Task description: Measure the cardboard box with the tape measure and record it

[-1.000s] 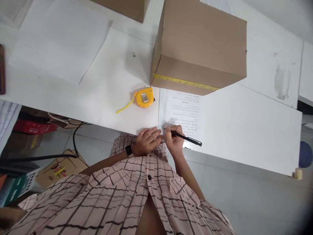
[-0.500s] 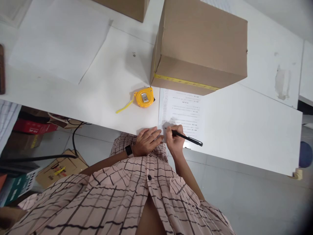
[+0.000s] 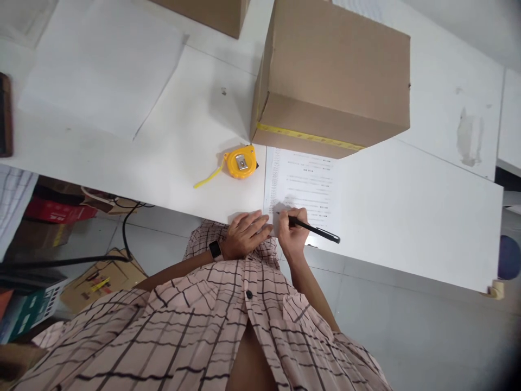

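My right hand [image 3: 293, 232] grips a black pen [image 3: 319, 231], its tip on the lower left part of a printed spiral-bound notebook [image 3: 309, 187]. Fingers stretched out, my left hand [image 3: 246, 233] lies flat at the desk's front edge, its fingertips by the notebook's lower left corner. Above my left hand rests a yellow tape measure [image 3: 241, 162] with a yellow wrist strap. A brown cardboard box [image 3: 337, 65] with a yellow tape strip stands at the notebook's far end and hides that part of it.
White sheets of paper [image 3: 101, 70] lie at the left of the white desk [image 3: 427, 217]. Part of a second cardboard box [image 3: 211, 13] shows at the top. Below the desk on the left are flattened cardboard [image 3: 100, 279], a black cable [image 3: 124, 233] and several boxes.
My right hand and the pen have shifted very slightly to the right along the page. My left hand stays in place.
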